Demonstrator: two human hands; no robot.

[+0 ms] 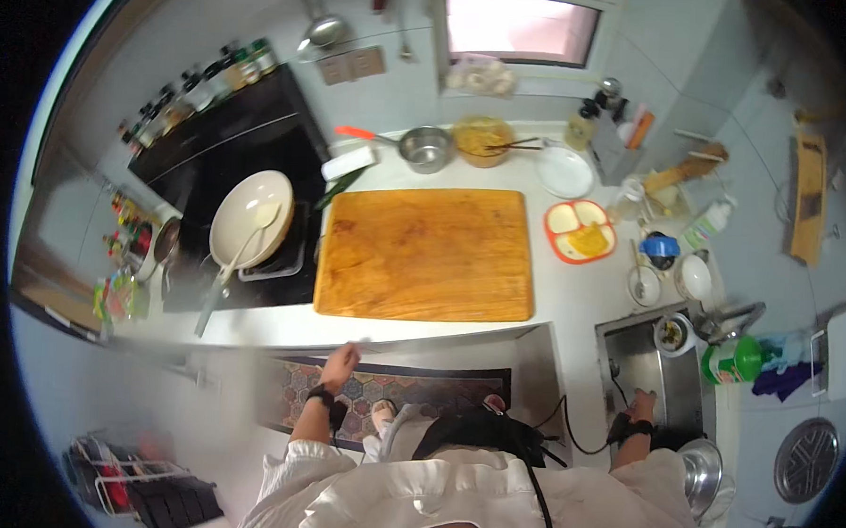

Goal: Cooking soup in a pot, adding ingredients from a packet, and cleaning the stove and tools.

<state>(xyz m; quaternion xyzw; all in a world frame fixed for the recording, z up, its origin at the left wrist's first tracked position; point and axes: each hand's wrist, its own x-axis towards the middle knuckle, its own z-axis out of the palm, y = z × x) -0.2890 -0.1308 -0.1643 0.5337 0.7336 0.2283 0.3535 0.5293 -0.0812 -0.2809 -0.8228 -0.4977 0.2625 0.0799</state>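
My left hand [340, 366] hangs just off the front edge of the white counter [278, 328], over the floor mat. Its fingers are curled in, and nothing shows in them. On the right, my right hand [642, 406] is over the near part of the steel sink [634, 365]; whether it grips anything cannot be made out. A white cup [675, 335] with food scraps sits at the sink's far side, beneath the faucet [732, 321]. In front of me a wooden cutting board [427, 253] lies flat on the counter, with no food on it.
A cream pan [241, 217] with a spatula [248, 236] stands on the black cooktop [185, 197]. Behind the board are a saucepan [426, 151] and a bowl of yellow food [482, 143] with chopsticks. To its right lie a white plate [565, 172] and a divided plate [557, 249].
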